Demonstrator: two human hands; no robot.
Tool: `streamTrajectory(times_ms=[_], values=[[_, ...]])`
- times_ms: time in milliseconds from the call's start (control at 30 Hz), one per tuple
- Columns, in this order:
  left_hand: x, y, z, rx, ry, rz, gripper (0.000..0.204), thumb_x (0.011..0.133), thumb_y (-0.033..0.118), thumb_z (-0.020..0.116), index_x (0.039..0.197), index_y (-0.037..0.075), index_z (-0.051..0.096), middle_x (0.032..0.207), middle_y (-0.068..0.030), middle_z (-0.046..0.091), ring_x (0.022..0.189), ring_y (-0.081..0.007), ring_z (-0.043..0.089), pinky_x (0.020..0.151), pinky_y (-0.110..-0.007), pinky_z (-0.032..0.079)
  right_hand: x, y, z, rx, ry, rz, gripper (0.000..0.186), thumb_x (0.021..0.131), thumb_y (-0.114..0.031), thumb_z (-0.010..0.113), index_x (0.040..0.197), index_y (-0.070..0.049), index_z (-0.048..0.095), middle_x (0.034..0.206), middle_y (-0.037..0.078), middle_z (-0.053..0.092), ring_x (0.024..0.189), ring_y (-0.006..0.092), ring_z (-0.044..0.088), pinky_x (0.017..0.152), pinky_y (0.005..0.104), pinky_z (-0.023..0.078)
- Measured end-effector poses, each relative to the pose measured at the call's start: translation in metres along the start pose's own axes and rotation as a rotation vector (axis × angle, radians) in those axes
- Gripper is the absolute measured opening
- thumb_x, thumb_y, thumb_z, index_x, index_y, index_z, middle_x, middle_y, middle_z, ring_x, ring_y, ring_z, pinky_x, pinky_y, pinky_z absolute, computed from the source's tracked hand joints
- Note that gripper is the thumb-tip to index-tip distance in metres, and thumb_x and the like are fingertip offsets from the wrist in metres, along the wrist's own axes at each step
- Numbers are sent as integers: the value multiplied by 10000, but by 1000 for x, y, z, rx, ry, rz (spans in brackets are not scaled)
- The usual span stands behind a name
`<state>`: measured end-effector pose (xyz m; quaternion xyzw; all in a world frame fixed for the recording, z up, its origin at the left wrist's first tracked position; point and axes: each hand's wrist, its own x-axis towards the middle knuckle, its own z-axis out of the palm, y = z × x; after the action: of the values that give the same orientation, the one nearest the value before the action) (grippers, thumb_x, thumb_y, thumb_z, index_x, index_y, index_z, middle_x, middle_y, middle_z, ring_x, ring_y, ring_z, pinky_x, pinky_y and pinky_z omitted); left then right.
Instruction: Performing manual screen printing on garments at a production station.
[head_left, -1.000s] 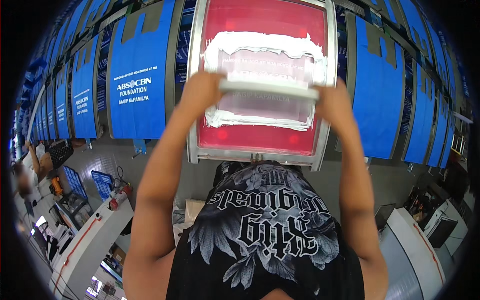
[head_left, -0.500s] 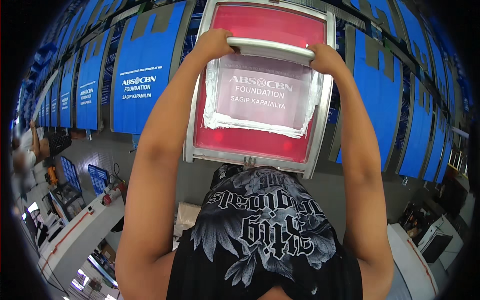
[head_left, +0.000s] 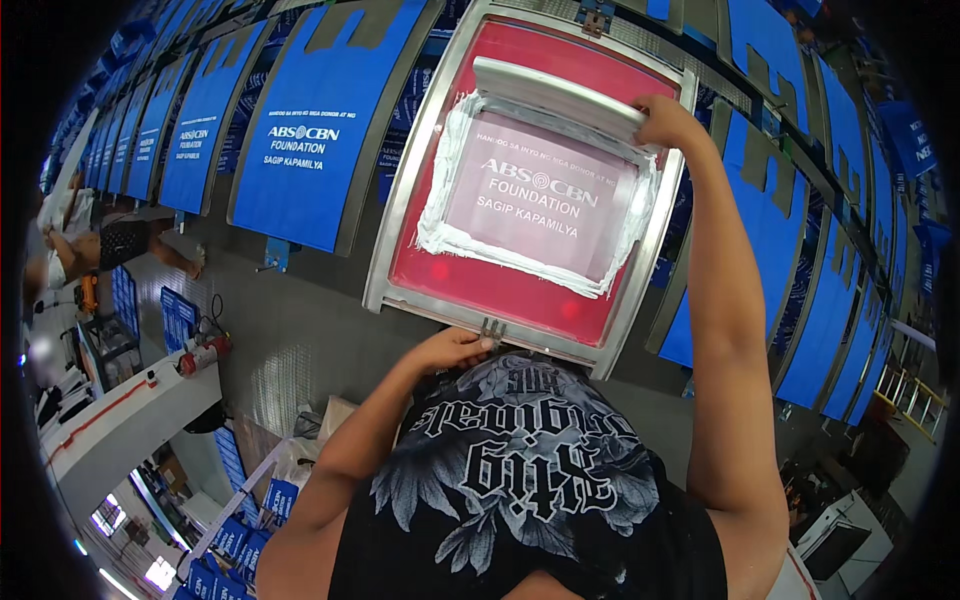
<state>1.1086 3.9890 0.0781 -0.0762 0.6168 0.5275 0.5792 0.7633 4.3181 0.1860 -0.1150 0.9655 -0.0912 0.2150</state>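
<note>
A printing screen (head_left: 400,240) with an aluminium frame and red mesh lies tilted before me, over a blue panel seen through its pale window (head_left: 530,200). White ink (head_left: 500,255) smears around that window. My right hand (head_left: 672,124) is closed on the right end of a long squeegee (head_left: 550,95), which rests across the far part of the mesh. At the frame's near edge, my left hand (head_left: 452,350) has its fingers closed at a small metal bracket (head_left: 492,332). The squeegee's left end is free of any hand.
Rows of blue printed panels (head_left: 300,140) on slanted boards flank the screen, with more blue panels (head_left: 745,270) to the right. Another person (head_left: 75,230) is at far left. A white beam (head_left: 140,410) runs lower left; a yellow ladder (head_left: 912,405) stands far right.
My left hand has let go of the squeegee and come down to the near edge of the frame. My right hand still holds the squeegee. The view has turned slightly.
</note>
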Motion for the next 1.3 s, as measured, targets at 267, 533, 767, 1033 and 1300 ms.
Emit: streamTrajectory(times_ms=[267, 533, 767, 1033, 1300], values=[[-21, 19, 29, -131, 58, 405, 345, 915, 306, 558, 790, -4, 641, 667, 47, 559, 593, -23, 456, 532, -198, 379, -6, -38, 5, 22, 189, -8, 532, 599, -56, 552, 1128, -64, 612, 1025, 209, 630, 984, 329, 598, 865, 375, 471], [-20, 23, 31, -166, 76, 312, 331, 900, 320, 567, 776, 22, 641, 592, 13, 552, 496, -55, 471, 466, -205, 384, -209, -148, 96, 18, 215, 44, 431, 612, 36, 570, 1015, -109, 622, 831, 125, 606, 845, 322, 580, 753, 426, 472], [-1, 7, 22, -7, 265, 153, 363, 870, 352, 601, 734, 17, 638, 573, -1, 559, 505, -66, 495, 467, -221, 393, -210, -137, 121, -44, 353, -107, 298, 647, -43, 599, 943, -74, 599, 848, 88, 619, 848, 272, 581, 741, 403, 423], [4, -8, 24, -18, 223, 191, 437, 863, 430, 585, 782, 1, 613, 639, -32, 555, 557, -119, 542, 516, -281, 442, -215, -80, 117, 5, 313, -72, 317, 675, -160, 694, 969, -74, 615, 861, 114, 640, 833, 308, 597, 761, 438, 406], [-81, 135, -37, 1166, 1024, 774, 641, 650, 359, 752, 1188, 98, 524, 1186, -110, 447, 1126, -262, 411, 864, -455, 352, -218, -83, 122, 60, 318, -79, 302, 602, -17, 591, 901, -41, 627, 722, 168, 621, 722, 357, 599, 666, 456, 433]])
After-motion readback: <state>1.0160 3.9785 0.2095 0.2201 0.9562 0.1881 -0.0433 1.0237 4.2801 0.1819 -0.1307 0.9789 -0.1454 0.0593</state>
